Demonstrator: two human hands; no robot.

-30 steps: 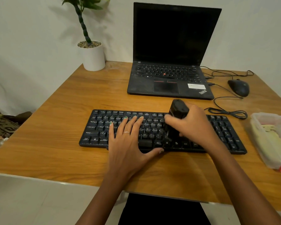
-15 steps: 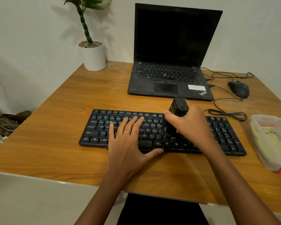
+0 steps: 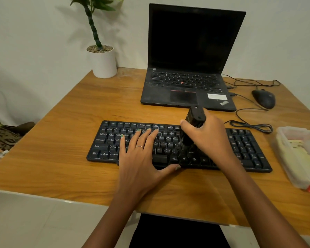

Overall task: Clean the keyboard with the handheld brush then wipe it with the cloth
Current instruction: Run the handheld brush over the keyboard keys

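A black keyboard (image 3: 245,149) lies across the near half of the wooden table (image 3: 64,167). My left hand (image 3: 141,154) rests flat on its left-middle keys, fingers spread, thumb along the front edge. My right hand (image 3: 208,136) grips a black handheld brush (image 3: 195,117) upright, its bristles down on the keys right of centre. A yellow cloth (image 3: 301,151) lies inside a clear plastic container (image 3: 293,174) at the table's right edge.
An open black laptop (image 3: 186,90) stands behind the keyboard. A black mouse (image 3: 263,98) and its coiled cable (image 3: 250,125) lie at the back right. A white plant pot (image 3: 103,63) sits at the back left corner. The table's near edge is close to my body.
The brush and my right hand have shifted slightly away from me over the keys. My left hand has stayed in place.
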